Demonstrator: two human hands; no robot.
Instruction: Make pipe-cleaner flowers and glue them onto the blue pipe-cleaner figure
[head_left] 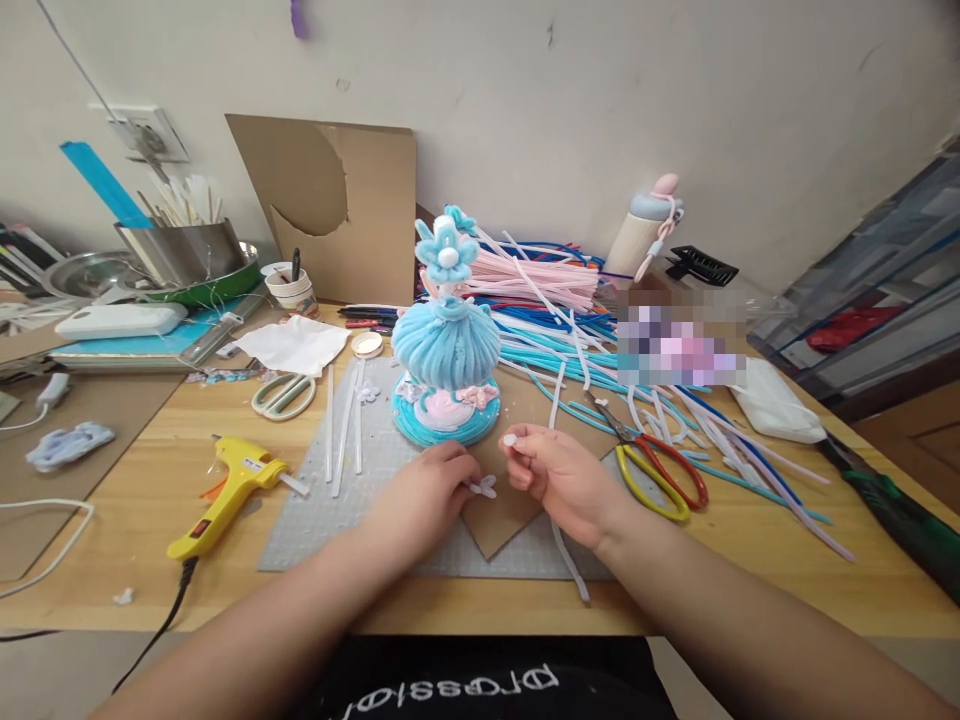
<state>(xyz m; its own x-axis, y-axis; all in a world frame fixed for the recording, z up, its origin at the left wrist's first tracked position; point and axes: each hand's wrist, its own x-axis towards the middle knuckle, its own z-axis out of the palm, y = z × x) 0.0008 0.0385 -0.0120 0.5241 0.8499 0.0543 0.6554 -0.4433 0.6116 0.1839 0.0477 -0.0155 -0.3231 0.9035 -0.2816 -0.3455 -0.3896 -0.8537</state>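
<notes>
My left hand (pixel 429 490) is closed, its fingertips pinching a small pale flower (pixel 486 487) made of fuzzy petals. Between thumb and forefinger of my right hand (pixel 562 475) is a small white bead-like piece (pixel 511 440). Both hands hover over a brown cardboard sheet (pixel 491 525) and the grey cutting mat (pixel 315 540). Just beyond them stands a light-blue pipe-cleaner craft (pixel 446 345), with a ribbed rounded body, a blue flower on top and a round blue and pink base. Parts of my left fingers hide the flower's inner side.
A yellow glue gun (pixel 232 495) lies left, near grey-handled scissors (pixel 285 397). Clear glue sticks (pixel 343 430) rest on the mat. On the right are red-and-yellow-handled scissors (pixel 652 465) and many loose pipe cleaners (pixel 540 285). A cardboard panel (pixel 379 210) leans on the wall.
</notes>
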